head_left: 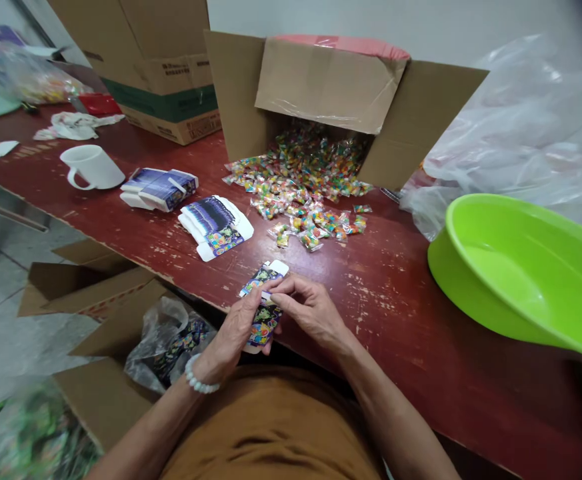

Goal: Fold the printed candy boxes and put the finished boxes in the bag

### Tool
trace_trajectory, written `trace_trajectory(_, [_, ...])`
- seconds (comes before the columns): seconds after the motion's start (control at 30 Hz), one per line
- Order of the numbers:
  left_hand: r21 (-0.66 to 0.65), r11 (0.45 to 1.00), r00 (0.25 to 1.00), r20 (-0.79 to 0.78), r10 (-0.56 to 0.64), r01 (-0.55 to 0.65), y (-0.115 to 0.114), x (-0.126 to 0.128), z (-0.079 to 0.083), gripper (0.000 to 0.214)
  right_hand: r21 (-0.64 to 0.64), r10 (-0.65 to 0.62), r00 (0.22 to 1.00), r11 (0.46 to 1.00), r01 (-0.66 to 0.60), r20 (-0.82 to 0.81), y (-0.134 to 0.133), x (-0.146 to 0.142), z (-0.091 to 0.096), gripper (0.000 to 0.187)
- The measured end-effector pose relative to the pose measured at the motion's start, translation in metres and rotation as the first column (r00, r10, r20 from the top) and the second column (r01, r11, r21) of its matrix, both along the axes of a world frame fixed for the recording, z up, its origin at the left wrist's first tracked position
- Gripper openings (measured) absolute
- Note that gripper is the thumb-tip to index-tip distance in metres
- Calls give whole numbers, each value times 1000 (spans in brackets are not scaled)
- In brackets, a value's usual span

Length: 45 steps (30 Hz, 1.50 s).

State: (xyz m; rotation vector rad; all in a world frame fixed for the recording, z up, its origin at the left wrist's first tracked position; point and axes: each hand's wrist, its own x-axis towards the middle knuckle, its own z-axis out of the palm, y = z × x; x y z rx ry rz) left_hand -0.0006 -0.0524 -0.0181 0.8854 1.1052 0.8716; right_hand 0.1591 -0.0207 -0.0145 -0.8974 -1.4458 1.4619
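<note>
Both my hands hold a small printed paper box (263, 308) at the near edge of the red table (401, 300). My left hand (233, 337) wraps around its lower part from the left. My right hand (308, 308) pinches its upper flap with fingers pressed together. A heap of small colourful wrapped candies (303, 190) spills onto the table from a tipped cardboard box (321, 87) beyond my hands. Two stacks of flat printed box blanks (215, 225) (161, 189) lie to the left of the candies.
A lime green plastic basin (525, 273) sits at the right, with clear plastic sheeting (531, 127) behind it. A white mug (92, 167) lies on its side at the left. Another cardboard box (161, 67) stands at the back. Open cartons with a plastic bag (171, 340) are on the floor.
</note>
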Motion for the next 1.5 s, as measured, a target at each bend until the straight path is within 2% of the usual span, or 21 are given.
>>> trace_trajectory(0.1, [-17,1000,1000,-12,14,-14,0,4,2,70,225,-43,989,974,10,144,-7,3,-5,13])
trace_trajectory(0.17, [-32,999,1000,-10,3,-3,-1,6,4,69,331,-79,967,944,-6,243,-7,4,-8,10])
trace_trajectory(0.27, [-38,999,999,40,-15,17,-6,7,7,61,360,-50,951,931,-67,305,11,10,-10,16])
trace_trajectory(0.33, [-68,998,994,106,-5,13,-13,5,10,56,367,-163,932,930,35,325,35,18,-12,21])
trace_trajectory(0.37, [-97,995,989,146,-2,16,-17,2,11,53,391,-288,885,911,134,366,50,22,-13,19])
trace_trajectory(0.43, [-171,983,973,228,-25,65,-27,-5,10,48,449,-508,718,842,297,477,79,31,-18,22])
trace_trajectory(0.5, [-236,964,963,265,-54,119,-37,-18,6,43,398,-566,579,824,403,587,102,39,-26,30])
trace_trajectory(0.53, [-257,958,965,256,-59,127,-41,-27,3,41,373,-569,551,820,433,611,109,41,-30,30])
trace_trajectory(0.63, [-237,965,991,100,-87,109,-45,-64,-7,37,299,-554,557,822,485,619,120,47,-42,24])
trace_trajectory(0.7, [-185,967,978,-83,-191,173,-43,-91,-9,43,245,-545,591,823,512,594,120,51,-46,23])
trace_trajectory(0.77, [-199,925,898,-242,-367,324,-39,-112,-7,49,180,-535,646,827,533,544,119,55,-46,26])
trace_trajectory(0.83, [-247,864,804,-321,-501,440,-34,-123,-2,44,106,-515,719,840,533,467,115,58,-40,34])
trace_trajectory(0.9, [-239,849,787,-320,-528,472,-29,-121,3,37,35,-481,788,861,508,384,105,59,-30,41])
trace_trajectory(0.97, [-187,886,852,-250,-460,424,-23,-109,8,37,-39,-410,862,897,440,299,88,55,-18,44])
trace_trajectory(1.03, [-131,939,928,-160,-337,318,-17,-91,11,41,-107,-266,943,951,290,199,67,47,-5,39])
trace_trajectory(1.1, [-66,972,966,-115,-231,224,-12,-73,14,41,-94,-83,986,991,98,148,47,37,6,28])
trace_trajectory(1.17, [12,980,974,-118,-194,197,-8,-57,17,35,15,16,982,1000,-20,191,31,27,14,16])
trace_trajectory(1.23, [53,974,966,-149,-212,221,-7,-46,18,30,189,21,958,979,-78,285,20,18,18,10])
trace_trajectory(1.33, [83,961,939,-250,-235,263,-7,-37,17,32,378,22,900,903,-205,435,13,10,21,15])
trace_trajectory(1.43, [130,958,914,-353,-198,257,-7,-33,12,38,407,86,844,847,-342,530,10,5,21,17])
trace_trajectory(1.5, [140,958,907,-380,-181,249,-6,-31,10,43,381,129,856,854,-353,501,11,1,20,14])
